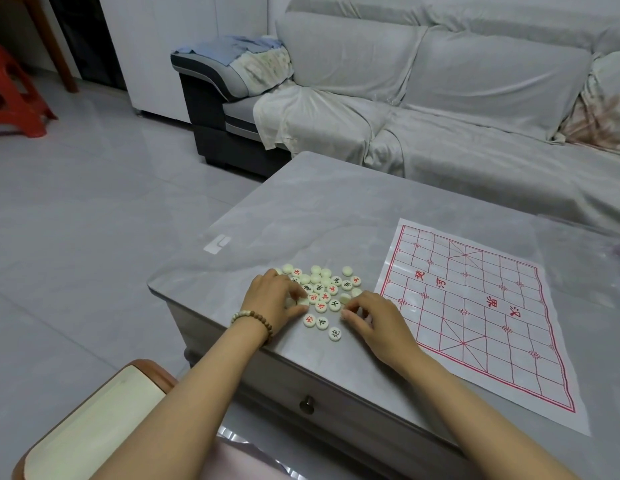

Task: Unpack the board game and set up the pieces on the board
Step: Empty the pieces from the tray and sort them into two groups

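Note:
A white sheet board with a red printed grid lies flat on the right part of the grey table; no piece is on it. Left of it is a loose pile of several round cream pieces with red or black characters, some face down. My left hand, with a bead bracelet on the wrist, pinches a cream piece at the pile's near left edge. My right hand has its fingers curled at the pile's near right edge and pinches a piece there, mostly hidden. Three pieces lie apart, nearer to me.
A grey covered sofa stands behind the table. A drawer knob shows on the table's front. A cream and brown seat is at the lower left, a red stool at the far left on the tiled floor.

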Demonstrator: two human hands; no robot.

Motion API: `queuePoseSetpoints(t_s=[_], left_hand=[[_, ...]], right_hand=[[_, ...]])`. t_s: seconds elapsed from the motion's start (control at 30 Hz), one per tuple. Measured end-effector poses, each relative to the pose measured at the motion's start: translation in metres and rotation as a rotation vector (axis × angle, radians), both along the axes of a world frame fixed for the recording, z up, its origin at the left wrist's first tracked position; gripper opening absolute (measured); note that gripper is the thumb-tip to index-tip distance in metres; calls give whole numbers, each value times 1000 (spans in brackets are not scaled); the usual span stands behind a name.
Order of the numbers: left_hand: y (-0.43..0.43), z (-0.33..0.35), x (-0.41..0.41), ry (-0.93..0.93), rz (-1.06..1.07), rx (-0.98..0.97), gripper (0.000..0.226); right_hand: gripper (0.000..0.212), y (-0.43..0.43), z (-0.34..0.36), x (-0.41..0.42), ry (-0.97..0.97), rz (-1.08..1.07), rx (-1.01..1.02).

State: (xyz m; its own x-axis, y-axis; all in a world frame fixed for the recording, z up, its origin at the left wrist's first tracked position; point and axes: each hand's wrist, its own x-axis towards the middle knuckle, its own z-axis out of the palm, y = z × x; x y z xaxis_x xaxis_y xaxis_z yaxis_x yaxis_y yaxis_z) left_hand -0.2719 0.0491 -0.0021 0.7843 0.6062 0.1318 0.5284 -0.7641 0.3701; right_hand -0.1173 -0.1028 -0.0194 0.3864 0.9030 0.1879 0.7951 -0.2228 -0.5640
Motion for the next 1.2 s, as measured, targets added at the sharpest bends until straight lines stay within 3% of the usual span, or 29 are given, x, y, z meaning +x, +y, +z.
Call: queuePoseSetpoints(t_s=[0.33,0.5,0.73,0.87,1.03,1.2], left_hand=[[2,-7,3,-52,54,-119,24],[3,-4,0,-123,65,-106,22],[12,-3,-12,-187,127,-97,19],[14,-2,-14,-133,103,-87,18],[13,1,-16,-11,64,-28,26],[13,1,-15,8,44,-24,24]], right_hand=[[11,12,-1,11,129,-140,108],[26,18,-4,17,95,-136,18],[20,30,3,16,42,-155,-34],[21,29,3,18,34,-128,-43],[22,28,-3,18,161,-184,-4],[13,26,-4,19,191,-228,94]])
